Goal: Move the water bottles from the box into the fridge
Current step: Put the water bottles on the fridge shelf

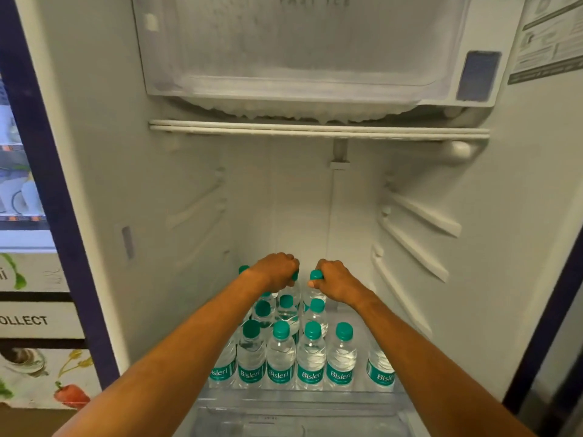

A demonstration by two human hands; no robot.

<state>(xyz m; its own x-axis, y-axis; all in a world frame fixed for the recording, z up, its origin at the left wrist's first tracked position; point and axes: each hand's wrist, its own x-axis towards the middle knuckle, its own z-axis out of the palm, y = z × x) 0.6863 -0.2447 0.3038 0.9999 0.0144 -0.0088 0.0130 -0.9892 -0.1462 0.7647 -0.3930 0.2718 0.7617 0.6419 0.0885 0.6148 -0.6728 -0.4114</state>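
1. Head view: both arms reach deep into the open fridge [94, 152]. The left hand [277, 269] is clamped over the top of one bottle [291, 290] at the back of the shelf [284, 397]; only a bit of its green cap shows under the fingers.
2. The right hand [334, 280] is closed on the cap of a second bottle [310, 294] just beside the first. The hands are close together, not touching.
3. More bottles [310, 357] stand upright in rows on the same shelf, in front of and below the hands. One bottle [380, 367] stands slightly apart at the right, partly behind the right forearm.
4. Above hang an empty-looking shelf rail and a frosted freezer box [303, 48]. A drawer [284, 424] lies under the shelf.
5. The back row is mostly hidden by the hands and wrists. The box is out of view. Left of the fridge, a printed panel [34, 326] is cut off.
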